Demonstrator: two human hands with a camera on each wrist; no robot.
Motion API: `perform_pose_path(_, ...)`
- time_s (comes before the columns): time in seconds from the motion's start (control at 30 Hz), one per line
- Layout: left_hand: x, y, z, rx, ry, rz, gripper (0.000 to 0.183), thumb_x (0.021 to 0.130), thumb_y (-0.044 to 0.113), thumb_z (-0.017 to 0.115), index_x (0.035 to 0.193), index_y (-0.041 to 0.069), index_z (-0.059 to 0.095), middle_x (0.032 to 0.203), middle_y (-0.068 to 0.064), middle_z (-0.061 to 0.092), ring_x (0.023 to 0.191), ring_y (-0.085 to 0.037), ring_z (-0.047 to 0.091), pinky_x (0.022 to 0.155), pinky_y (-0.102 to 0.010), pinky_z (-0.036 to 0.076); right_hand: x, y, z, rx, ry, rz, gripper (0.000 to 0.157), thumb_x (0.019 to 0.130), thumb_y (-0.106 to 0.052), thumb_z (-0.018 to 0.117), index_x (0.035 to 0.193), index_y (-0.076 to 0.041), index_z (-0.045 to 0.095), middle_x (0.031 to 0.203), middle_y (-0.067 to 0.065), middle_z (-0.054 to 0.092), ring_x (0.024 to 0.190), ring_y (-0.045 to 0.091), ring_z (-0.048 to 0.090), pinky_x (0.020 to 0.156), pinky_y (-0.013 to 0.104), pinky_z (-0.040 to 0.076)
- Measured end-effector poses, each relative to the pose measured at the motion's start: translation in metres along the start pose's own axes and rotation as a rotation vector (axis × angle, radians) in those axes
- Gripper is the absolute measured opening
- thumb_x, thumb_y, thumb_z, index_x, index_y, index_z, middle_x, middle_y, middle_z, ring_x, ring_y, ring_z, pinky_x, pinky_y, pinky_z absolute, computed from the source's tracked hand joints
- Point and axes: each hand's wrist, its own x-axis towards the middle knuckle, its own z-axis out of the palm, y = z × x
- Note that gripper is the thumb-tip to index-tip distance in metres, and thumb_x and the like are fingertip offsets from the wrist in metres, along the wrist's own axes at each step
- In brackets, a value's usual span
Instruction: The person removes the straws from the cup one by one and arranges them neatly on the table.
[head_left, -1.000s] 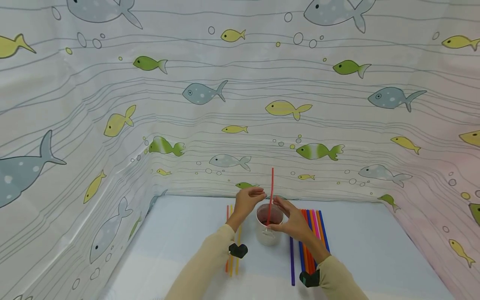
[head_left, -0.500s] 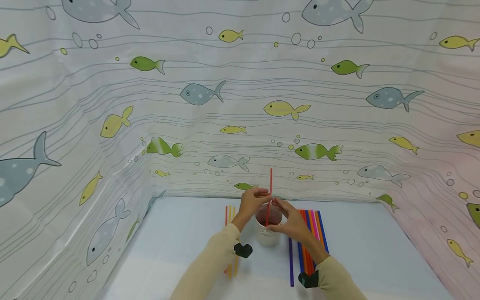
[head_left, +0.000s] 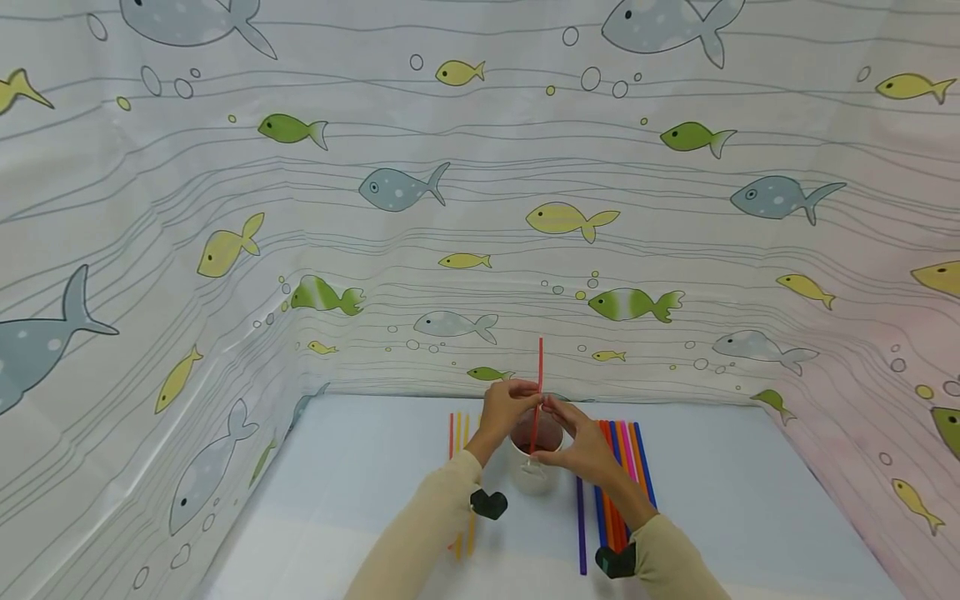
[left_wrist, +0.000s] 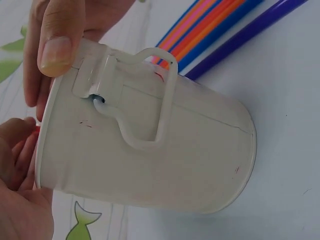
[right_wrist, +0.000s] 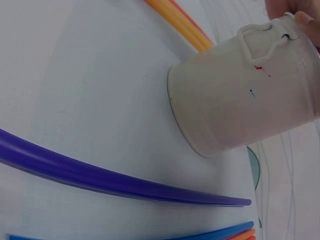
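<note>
A small white metal pail [head_left: 531, 479] with wire handles stands on the white table. From its mouth a red straw [head_left: 541, 360] rises nearly upright, its lower part inside. My left hand [head_left: 504, 413] reaches over the left side of the mouth and pinches the straw just above the rim. Around the right side, my right hand [head_left: 588, 448] grips the rim, thumb at the near edge above a handle [left_wrist: 165, 100], fingers at the far edge. In the left wrist view a speck of red shows at the left fingertips. The straw's lower end is hidden by the pail.
Left of the pail lie several yellow and orange straws [head_left: 459, 546], partly under the left forearm. A purple straw [head_left: 581, 533] lies close to the pail's right. Beyond it, a row of blue, orange and pink straws [head_left: 633, 442]. A fish-print curtain [head_left: 450, 192] surrounds the table.
My left hand has moved right to the red straw and now pinches it. The right hand stays at the rim. The view has shifted slightly.
</note>
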Motion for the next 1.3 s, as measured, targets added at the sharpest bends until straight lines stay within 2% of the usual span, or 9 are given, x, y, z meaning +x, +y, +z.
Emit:
perform_pose_path(0.2,-0.001,-0.001,-0.001,-0.004,0.010,-0.006,0.022,0.085,0.019,0.078,0.105,0.010,0.076,0.092,0.000,0.074,0.085,-0.010,0.070,0.075,-0.025,0.057,0.000,0.001,0.001,0.000,-0.003,0.002,0.092,0.074,-0.011,0.087,0.149,0.000,0.034,0.144,0.023,0.044,0.135,0.038,0.040,0.108,0.050,0.035)
perform_pose_path(0.37,0.001,-0.001,-0.001,-0.029,0.016,0.017,0.021,0.084,0.017,0.078,0.104,0.010,0.076,0.092,-0.001,0.074,0.084,-0.011,0.070,0.073,-0.024,0.058,0.006,0.023,0.004,0.013,0.012,-0.009,0.094,0.072,-0.005,0.086,0.150,-0.002,0.034,0.144,0.021,0.045,0.136,0.036,0.040,0.110,0.048,0.032)
perform_pose_path(0.47,0.002,0.000,-0.003,-0.052,0.009,0.024,0.019,0.085,0.013,0.077,0.104,0.008,0.075,0.092,-0.003,0.074,0.085,-0.012,0.071,0.074,-0.025,0.058,0.008,0.035,0.007,0.015,0.024,-0.009,0.095,0.071,-0.006,0.087,0.150,-0.007,0.035,0.144,0.017,0.046,0.136,0.033,0.042,0.110,0.047,0.033)
perform_pose_path(0.63,0.002,0.007,-0.008,-0.043,0.011,0.023,0.021,0.085,0.014,0.077,0.105,0.009,0.075,0.093,-0.002,0.074,0.085,-0.011,0.071,0.075,-0.025,0.058,0.008,0.039,0.007,0.019,0.023,-0.011,0.095,0.071,-0.013,0.089,0.150,-0.013,0.037,0.144,0.010,0.048,0.135,0.029,0.043,0.109,0.046,0.035)
perform_pose_path(0.7,0.002,0.011,-0.011,-0.048,0.011,0.027,0.022,0.085,0.015,0.077,0.105,0.009,0.075,0.093,-0.002,0.074,0.084,-0.012,0.071,0.076,-0.027,0.058,0.008,0.038,0.006,0.025,0.016,-0.015,0.095,0.071,-0.016,0.089,0.150,-0.012,0.037,0.144,0.011,0.048,0.135,0.029,0.043,0.110,0.045,0.035)
perform_pose_path(0.9,0.009,0.022,-0.017,-0.195,-0.022,0.042,0.022,0.086,0.010,0.075,0.107,0.003,0.073,0.096,-0.011,0.073,0.086,-0.022,0.072,0.077,-0.037,0.060,0.008,0.038,0.001,0.032,0.014,-0.012,0.096,0.069,-0.023,0.090,0.150,-0.011,0.039,0.143,0.010,0.049,0.135,0.029,0.043,0.110,0.045,0.034)
perform_pose_path(1.1,0.014,0.034,-0.025,-0.284,-0.031,0.080,0.024,0.088,0.008,0.073,0.109,-0.004,0.070,0.098,-0.021,0.070,0.089,-0.033,0.070,0.074,-0.037,0.060,0.010,0.040,0.001,0.038,0.003,-0.005,0.095,0.070,-0.023,0.090,0.149,-0.013,0.040,0.143,0.004,0.050,0.136,0.028,0.042,0.110,0.046,0.034)
perform_pose_path(1.3,0.018,0.057,-0.036,-0.313,-0.027,0.133,0.025,0.089,0.007,0.072,0.110,-0.007,0.068,0.097,-0.018,0.070,0.087,-0.025,0.071,0.073,-0.035,0.060,0.008,0.040,0.003,0.015,0.012,0.023,0.094,0.069,-0.028,0.090,0.149,-0.016,0.041,0.141,0.000,0.052,0.135,0.024,0.044,0.109,0.042,0.036)
